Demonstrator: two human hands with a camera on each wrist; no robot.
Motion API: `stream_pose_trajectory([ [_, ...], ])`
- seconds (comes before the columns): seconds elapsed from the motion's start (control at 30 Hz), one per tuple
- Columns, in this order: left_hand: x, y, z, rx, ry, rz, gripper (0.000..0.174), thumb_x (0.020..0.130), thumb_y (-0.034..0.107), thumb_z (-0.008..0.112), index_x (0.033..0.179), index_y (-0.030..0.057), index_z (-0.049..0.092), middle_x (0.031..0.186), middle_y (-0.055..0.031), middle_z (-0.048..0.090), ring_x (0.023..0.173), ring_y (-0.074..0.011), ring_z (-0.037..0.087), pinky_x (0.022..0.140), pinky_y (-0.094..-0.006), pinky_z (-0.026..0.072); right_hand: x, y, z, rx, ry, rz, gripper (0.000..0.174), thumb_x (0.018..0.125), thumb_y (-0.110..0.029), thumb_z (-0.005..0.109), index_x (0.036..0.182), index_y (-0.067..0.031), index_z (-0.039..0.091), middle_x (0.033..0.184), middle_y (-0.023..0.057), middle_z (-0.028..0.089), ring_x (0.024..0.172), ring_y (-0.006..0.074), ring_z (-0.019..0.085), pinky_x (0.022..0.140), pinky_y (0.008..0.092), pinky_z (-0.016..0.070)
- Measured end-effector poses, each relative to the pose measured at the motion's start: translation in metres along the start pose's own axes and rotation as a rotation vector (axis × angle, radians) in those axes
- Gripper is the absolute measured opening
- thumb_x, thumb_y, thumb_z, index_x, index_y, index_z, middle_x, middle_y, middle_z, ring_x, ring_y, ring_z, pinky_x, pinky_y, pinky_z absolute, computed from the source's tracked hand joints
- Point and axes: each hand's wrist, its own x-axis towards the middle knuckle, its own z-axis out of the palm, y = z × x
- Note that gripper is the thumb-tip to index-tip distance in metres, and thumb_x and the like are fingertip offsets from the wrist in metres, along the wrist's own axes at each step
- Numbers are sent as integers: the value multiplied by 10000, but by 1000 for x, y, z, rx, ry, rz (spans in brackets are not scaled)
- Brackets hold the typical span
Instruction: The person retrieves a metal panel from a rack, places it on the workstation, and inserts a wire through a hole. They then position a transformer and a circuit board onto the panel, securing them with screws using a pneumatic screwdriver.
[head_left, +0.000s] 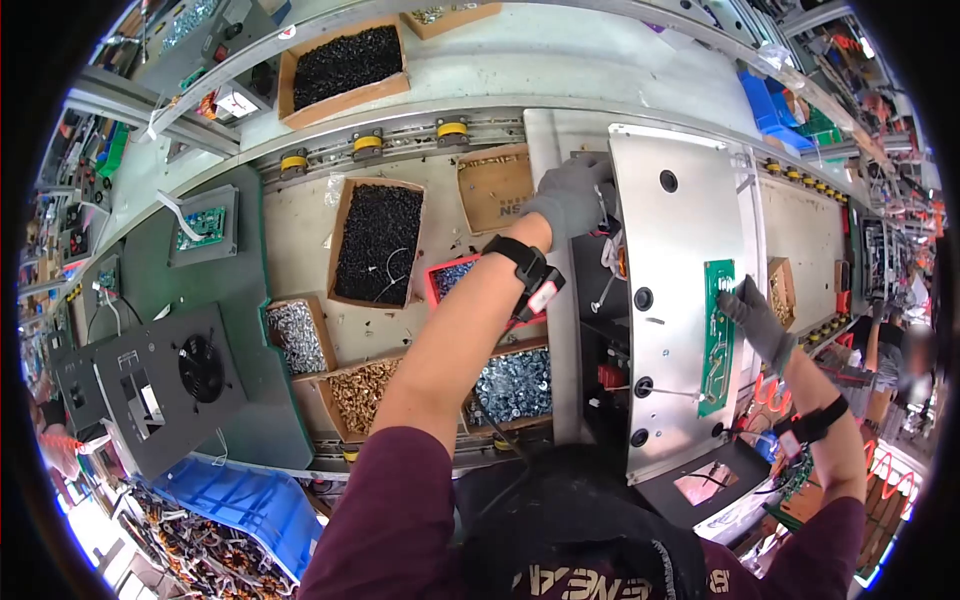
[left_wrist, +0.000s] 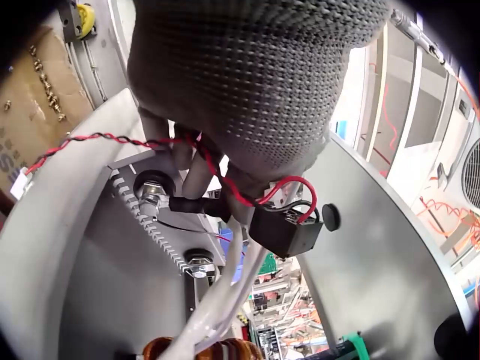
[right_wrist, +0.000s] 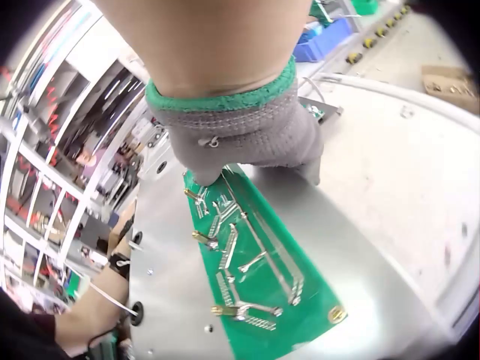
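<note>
My gloved left hand (head_left: pixel 575 200) reaches in behind an upright silver metal panel (head_left: pixel 675 180). In the left wrist view, its curled fingers pinch a black-sleeved cable (left_wrist: pixel 196 205) beside a metal terminal (left_wrist: pixel 152 193). Close under that hand hang a small black block (left_wrist: pixel 285 229) with twisted red and black wires, and thick white cables (left_wrist: pixel 217 296). A long green circuit board (head_left: pixel 717 340) lies against the panel's outer face. On the upper part of this board rest the fingers of my gloved right hand (head_left: pixel 762 325); some fingertips are hidden in the right wrist view.
Left of the panel, cardboard boxes hold black screws (head_left: pixel 375 240), silver fasteners (head_left: pixel 512 385) and brass ones (head_left: pixel 360 395). A dark panel with a fan (head_left: pixel 201 367) leans at far left. A blue crate (head_left: pixel 235 505) stands below it, and a roller rail (head_left: pixel 367 143) runs behind.
</note>
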Motion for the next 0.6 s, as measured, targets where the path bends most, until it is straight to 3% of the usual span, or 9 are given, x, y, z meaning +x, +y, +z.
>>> stream_pose_trajectory([
  [0.13, -38, 34, -14, -29, 38, -105, 409, 765, 213, 603, 1165, 130, 596, 1236, -142, 547, 1048, -336, 577, 882, -393, 482, 15, 9, -28, -22, -125, -10, 546, 847, -527, 632, 1035, -38, 475, 871, 11, 522, 821, 104, 484, 723, 270, 449],
  [0.2, -55, 25, 17, -69, 219, 6, 538, 652, 176, 753, 1149, 63, 582, 1004, -171, 654, 972, -354, 616, 847, -392, 503, 21, 13, -43, -115, -160, -83, 591, 826, -530, 651, 1094, -35, 470, 921, 60, 581, 871, 147, 548, 759, 306, 467],
  [0.23, -72, 23, 23, -352, 149, -99, 559, 650, 223, 752, 1158, 66, 580, 996, -168, 662, 922, -326, 641, 811, -378, 519, 18, 8, -47, -231, -205, -127, 610, 817, -532, 658, 1118, -37, 467, 944, 93, 601, 893, 182, 576, 779, 330, 472],
  [0.27, -91, 37, 27, -453, 343, -135, 503, 661, 205, 727, 1132, 77, 603, 974, -150, 672, 881, -301, 655, 763, -351, 530, 14, 4, -51, -347, -250, -166, 631, 807, -533, 666, 1143, -38, 464, 966, 125, 621, 915, 217, 604, 799, 355, 477],
  [0.3, -105, 31, 34, -372, 146, -222, 437, 701, 192, 697, 1122, 105, 618, 983, -117, 670, 877, -295, 651, 765, -344, 526, 11, 3, -54, -399, -249, -142, 652, 780, -494, 706, 1172, -28, 470, 1012, 168, 635, 973, 267, 626, 843, 385, 477],
  [0.33, -118, 24, 42, -178, 153, -65, 338, 759, 169, 656, 1094, 125, 636, 996, -97, 664, 887, -298, 644, 780, -349, 519, 7, -4, -53, -402, -263, -141, 652, 780, -494, 706, 1172, -28, 470, 1012, 168, 635, 973, 267, 626, 843, 385, 477],
  [0.4, -130, 18, 33, -525, 75, -162, 201, 813, 173, 594, 1001, 130, 652, 991, -126, 629, 880, -289, 629, 809, -376, 502, 2, -21, -47, -413, -264, -155, 635, 763, -427, 742, 1188, -30, 487, 1016, 158, 641, 972, 276, 631, 857, 378, 478],
  [0.57, -86, -13, 13, -507, 240, -416, 239, 863, 223, 561, 1043, 85, 635, 991, -153, 654, 910, -318, 638, 818, -374, 499, 7, -38, -43, -327, -255, -100, 589, 705, -233, 796, 1179, -35, 508, 1039, 145, 647, 971, 262, 630, 858, 369, 476],
  [0.6, -65, -20, 10, -400, 62, -425, 315, 873, 309, 529, 1042, 68, 642, 984, -153, 658, 925, -327, 633, 823, -387, 491, 6, -47, -40, -353, -293, -61, 589, 689, -200, 800, 1177, -37, 511, 1042, 138, 648, 974, 254, 629, 861, 364, 474],
])
